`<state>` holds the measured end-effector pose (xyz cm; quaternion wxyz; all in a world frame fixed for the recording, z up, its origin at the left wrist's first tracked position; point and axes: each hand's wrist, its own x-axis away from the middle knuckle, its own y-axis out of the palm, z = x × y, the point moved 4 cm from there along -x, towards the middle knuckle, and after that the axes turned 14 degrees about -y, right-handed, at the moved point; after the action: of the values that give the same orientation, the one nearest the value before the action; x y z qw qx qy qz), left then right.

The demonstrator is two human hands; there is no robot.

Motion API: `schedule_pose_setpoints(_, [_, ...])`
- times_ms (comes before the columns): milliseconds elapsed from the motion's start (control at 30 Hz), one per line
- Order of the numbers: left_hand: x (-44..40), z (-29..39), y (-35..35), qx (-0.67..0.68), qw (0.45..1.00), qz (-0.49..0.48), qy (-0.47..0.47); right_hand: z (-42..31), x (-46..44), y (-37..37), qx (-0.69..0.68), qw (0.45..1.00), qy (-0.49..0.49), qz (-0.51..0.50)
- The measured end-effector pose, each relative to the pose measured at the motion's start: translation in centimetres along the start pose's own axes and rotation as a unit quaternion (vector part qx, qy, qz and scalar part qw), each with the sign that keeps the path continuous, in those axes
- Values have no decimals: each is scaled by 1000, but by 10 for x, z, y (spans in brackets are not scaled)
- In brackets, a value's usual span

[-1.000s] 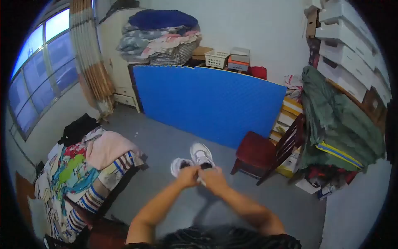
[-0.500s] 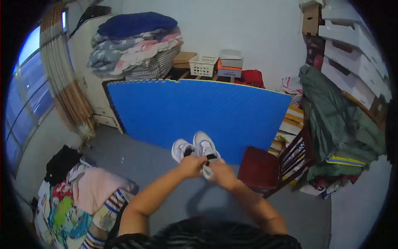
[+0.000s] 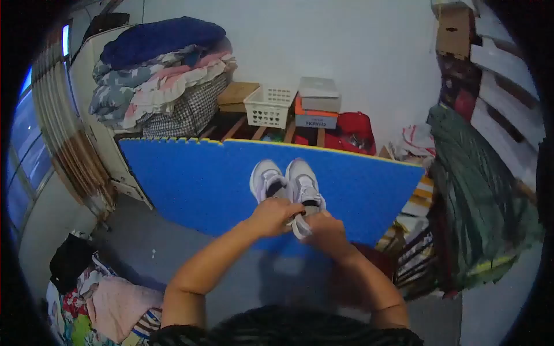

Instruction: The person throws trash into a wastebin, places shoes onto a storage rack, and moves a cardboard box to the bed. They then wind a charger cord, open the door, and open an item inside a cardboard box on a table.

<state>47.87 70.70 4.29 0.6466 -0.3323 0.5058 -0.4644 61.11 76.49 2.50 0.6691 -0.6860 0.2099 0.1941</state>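
A pair of white and pale grey sneakers is held up in front of me, toes pointing away. My left hand (image 3: 273,217) is closed round the heel of the left sneaker (image 3: 266,176). Wrapped round the heel end of the right sneaker (image 3: 302,180) is my right hand (image 3: 330,229). The two shoes are side by side, and a light heel loop shows between my hands. Dark lining is visible in both openings. My fingertips are partly hidden behind the shoes.
Beyond the shoes a large blue foam mat (image 3: 190,179) leans upright. Behind it are a white basket (image 3: 269,107), shoe boxes (image 3: 318,95) and a red bag (image 3: 351,131). Clothes (image 3: 118,305) are piled at lower left. A dark red chair (image 3: 360,274) stands at right, near green cloth (image 3: 490,202).
Both hands have lifted the sneakers higher and farther forward, so they now appear against the blue mat. The camera view has shifted, with the chair now lower and partly behind my right arm.
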Motion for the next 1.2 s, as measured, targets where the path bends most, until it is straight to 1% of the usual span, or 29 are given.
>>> schedule_pose_setpoints(67, [-35,-18,-5,2,1000,13,7,41,-22,7,-22,999,22,-14])
schedule_pose_setpoints(167, [-83,-53,-5,26,999,22,-1,92,-52,12,12,1000,-10,19])
schedule_pose_setpoints(200, [-97,-64,-4,16,1000,7,-14,108,-62,15,-1,1000,-20,20])
schedule_pose_setpoints(267, [-123,-83,-6,20,999,11,-37,140,-83,23,-32,998,-39,23])
schedule_pose_setpoints(300, [-134,-92,-5,21,999,13,-47,151,-94,23,-36,998,-56,7])
schedule_pose_setpoints(333, [-144,-103,-1,42,998,54,-16,158,-106,18,-37,997,-71,-7])
schedule_pose_setpoints(367, [-154,-114,1,56,996,61,-12,168,-119,18,-39,995,-86,-21])
schedule_pose_setpoints(433, [-175,-137,3,85,994,73,-3,196,-139,28,-50,995,-78,-31])
schedule_pose_setpoints(467, [-185,-150,0,84,995,31,-39,208,-150,33,-55,995,-72,-35])
schedule_pose_setpoints(500, [-194,-165,-3,81,996,43,-18,218,-163,39,-54,996,-57,-34])
schedule_pose_setpoints(567, [-209,-198,-11,75,995,65,21,231,-190,49,-55,998,-28,-32])
schedule_pose_setpoints(600, [-212,-211,-21,40,998,40,-13,233,-204,58,-63,997,-22,-43])
schedule_pose_setpoints(700, [-223,-281,-29,24,999,47,2,244,-256,83,-65,995,-21,-66])
schedule_pose_setpoints(733, [-225,-297,-37,31,999,27,-24,247,-272,98,-62,995,-25,-72])
schedule_pose_setpoints(833, [-228,-358,-54,4,998,-35,-45,259,-314,144,-67,993,-52,-79])
schedule_pose_setpoints(867, [-227,-394,-50,25,999,-2,-38,259,-329,157,-59,993,-54,-84])
schedule_pose_setpoints(900, [-227,-422,-47,3,998,-14,-67,259,-345,169,-50,993,-57,-88])
schedule_pose_setpoints(933, [-226,-445,-44,-18,995,-27,-97,256,-358,176,-65,994,-39,-82])
schedule_pose_setpoints(967, [-223,-462,-41,-39,990,-40,-127,258,-369,187,-61,994,-51,-80])
schedule_pose_setpoints(1033, [-217,-478,-45,-36,990,-24,-134,269,-388,216,-53,993,-76,-78])
schedule_pose_setpoints(1100, [-215,-510,-35,-16,991,-17,-134,294,-400,266,-53,983,-101,-147])
schedule_pose_setpoints(1133, [-213,-519,-35,-30,989,-15,-147,297,-408,279,-52,976,-114,-180])
schedule_pose_setpoints(1200, [-208,-553,-25,-4,987,-25,-159,290,-424,282,-53,970,-83,-224])
